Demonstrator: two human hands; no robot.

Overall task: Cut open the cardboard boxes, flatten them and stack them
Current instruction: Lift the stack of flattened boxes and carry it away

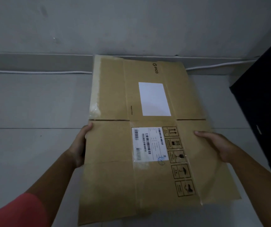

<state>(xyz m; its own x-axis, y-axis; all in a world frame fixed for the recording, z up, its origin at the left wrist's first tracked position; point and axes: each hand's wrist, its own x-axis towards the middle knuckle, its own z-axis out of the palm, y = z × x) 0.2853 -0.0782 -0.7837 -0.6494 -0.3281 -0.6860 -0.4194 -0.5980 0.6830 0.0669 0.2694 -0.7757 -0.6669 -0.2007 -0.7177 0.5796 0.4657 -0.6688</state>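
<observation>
Flattened brown cardboard box (115, 145), taped and labelled, lies above the grey floor.

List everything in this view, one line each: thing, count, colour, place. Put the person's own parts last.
flattened cardboard box: one, brown, centre, far end towards the wall
blank label: one, white, far half of the box
shipping label: one, white with barcodes, near half
handling symbols: five, black, column right of the shipping label
cable: one, white, along the foot of the wall
dark object: one, black, right edge
floor: grey, under everything
wall: grey, top
left hand: grips the box's left edge
right hand: grips its right edge
sleeve: one, red, left arm
</observation>
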